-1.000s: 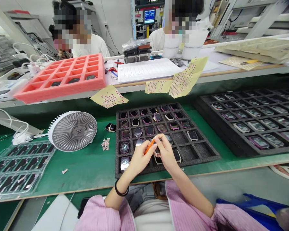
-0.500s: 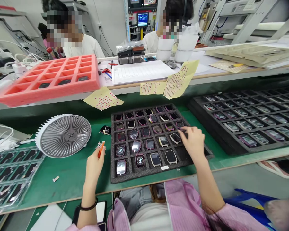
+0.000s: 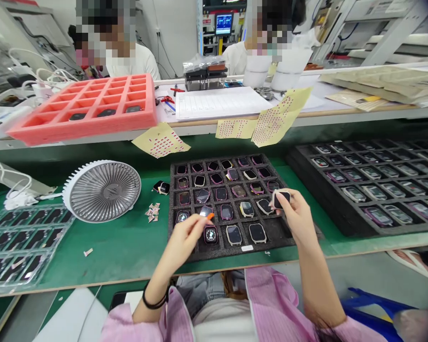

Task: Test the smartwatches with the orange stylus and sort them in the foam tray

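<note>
My right hand (image 3: 297,213) pinches a smartwatch case (image 3: 281,200) with a dark square screen, raised over the right side of a black foam tray (image 3: 221,251). Rows of watch cases fill most of the tray's compartments; one near my right hand is bare. Between the fingertips of my left hand (image 3: 185,237) is a small orange tool (image 3: 209,216), its exact kind unclear. That hand hovers above the tray's front left, hiding a corner compartment. One lit watch (image 3: 210,235) shows a dial just below the orange tip.
Left of the tray lie small paper-like scraps (image 3: 152,213) and a loose watch (image 3: 161,187). A round fan (image 3: 105,191) and clear trays (image 3: 21,247) stand farther left. Another foam tray (image 3: 324,209) is at right. A shelf with a pink foam tray (image 3: 89,128) runs behind; two people sit beyond.
My right hand has lifted a watch case from the tray's right side. My left hand has moved right, from the scraps to over the tray, with the orange tool. The view shifted slightly.
</note>
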A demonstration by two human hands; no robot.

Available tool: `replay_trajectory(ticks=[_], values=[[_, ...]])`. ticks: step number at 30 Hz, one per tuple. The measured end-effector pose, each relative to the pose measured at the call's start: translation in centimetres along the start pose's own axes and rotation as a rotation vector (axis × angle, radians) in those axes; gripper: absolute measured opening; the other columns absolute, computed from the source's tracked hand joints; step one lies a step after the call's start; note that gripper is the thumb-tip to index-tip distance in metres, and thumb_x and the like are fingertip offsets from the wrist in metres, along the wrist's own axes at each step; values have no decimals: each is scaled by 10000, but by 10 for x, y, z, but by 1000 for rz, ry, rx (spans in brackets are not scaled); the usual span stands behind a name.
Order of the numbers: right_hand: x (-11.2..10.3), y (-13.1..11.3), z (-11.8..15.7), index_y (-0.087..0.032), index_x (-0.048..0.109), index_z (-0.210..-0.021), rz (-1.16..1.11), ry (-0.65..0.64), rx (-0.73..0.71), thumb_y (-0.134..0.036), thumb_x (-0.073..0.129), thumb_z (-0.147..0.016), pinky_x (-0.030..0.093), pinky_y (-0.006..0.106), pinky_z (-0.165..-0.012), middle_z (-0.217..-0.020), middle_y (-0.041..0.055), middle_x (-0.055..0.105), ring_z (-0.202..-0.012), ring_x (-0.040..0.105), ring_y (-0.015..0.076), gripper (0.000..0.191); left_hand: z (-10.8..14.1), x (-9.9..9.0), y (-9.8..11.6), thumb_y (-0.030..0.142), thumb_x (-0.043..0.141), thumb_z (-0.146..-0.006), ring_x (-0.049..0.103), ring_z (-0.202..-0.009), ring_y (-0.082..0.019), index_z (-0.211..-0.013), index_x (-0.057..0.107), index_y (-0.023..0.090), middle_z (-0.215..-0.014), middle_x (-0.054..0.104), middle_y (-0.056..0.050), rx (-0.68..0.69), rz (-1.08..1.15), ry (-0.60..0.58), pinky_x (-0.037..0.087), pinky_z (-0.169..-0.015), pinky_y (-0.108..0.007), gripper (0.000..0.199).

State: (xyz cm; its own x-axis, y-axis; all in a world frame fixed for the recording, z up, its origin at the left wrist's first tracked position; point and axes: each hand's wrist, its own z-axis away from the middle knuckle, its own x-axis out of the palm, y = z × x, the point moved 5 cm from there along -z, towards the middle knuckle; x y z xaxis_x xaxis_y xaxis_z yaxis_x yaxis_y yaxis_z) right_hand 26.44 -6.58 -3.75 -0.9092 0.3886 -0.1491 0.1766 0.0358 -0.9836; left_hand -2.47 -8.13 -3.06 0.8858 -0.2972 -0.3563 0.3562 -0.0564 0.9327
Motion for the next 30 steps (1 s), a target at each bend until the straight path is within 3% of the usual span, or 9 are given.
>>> replay_trajectory(ticks=[2, 4, 8, 19, 25, 30], values=[[30, -17, 17, -250, 531, -952, -129, -146, 29, -502, 533, -834, 377, 273, -471, -606, -18, 555, -537, 531, 166, 278, -5, 27, 16, 458, 413, -938, 339, -545, -96, -882, 663, 156, -589, 402, 43, 35, 92, -110, 264, -523, -221, 396], [64, -27, 33, -240, 535, -879, -479, -352, 162, -436, 615, -808, 313, 225, -406, -500, -63, 488, -417, 422, 109, 223, -9, 44, 26, 442, 422, -938, 338, -550, -86, -846, 657, 145, -610, 420, 40, 52, 153, -145, 261, -522, -216, 390], [102, -35, 47, -220, 466, -716, -787, -484, 325, -390, 690, -795, 240, 166, -353, -425, -101, 424, -339, 290, 46, 292, -13, 53, 31, 426, 436, -931, 335, -551, -77, -790, 635, 134, -631, 462, 35, 57, 213, -157, 267, -524, -209, 381], [110, -35, 48, -227, 450, -731, -841, -517, 361, -419, 694, -801, 267, 146, -330, -409, -117, 423, -313, 261, 37, 319, -11, 47, 31, 411, 450, -918, 313, -522, -76, -756, 643, 130, -596, 482, 28, 75, 177, -129, 244, -505, -217, 377], [108, -34, 47, -223, 469, -754, -755, -447, 301, -420, 702, -797, 258, 142, -322, -431, -104, 464, -320, 314, 42, 308, -13, 46, 30, 423, 470, -905, 300, -507, -69, -748, 650, 124, -568, 458, 32, 83, 206, -132, 227, -481, -212, 383], [118, -27, 54, -219, 493, -767, -887, -581, 458, -440, 714, -770, 247, 140, -314, -365, -125, 381, -300, 221, 42, 313, -15, 50, 30, 520, 494, -874, 312, -461, -62, -710, 630, 123, -487, 392, 52, 62, 292, -196, 245, -462, -208, 450]])
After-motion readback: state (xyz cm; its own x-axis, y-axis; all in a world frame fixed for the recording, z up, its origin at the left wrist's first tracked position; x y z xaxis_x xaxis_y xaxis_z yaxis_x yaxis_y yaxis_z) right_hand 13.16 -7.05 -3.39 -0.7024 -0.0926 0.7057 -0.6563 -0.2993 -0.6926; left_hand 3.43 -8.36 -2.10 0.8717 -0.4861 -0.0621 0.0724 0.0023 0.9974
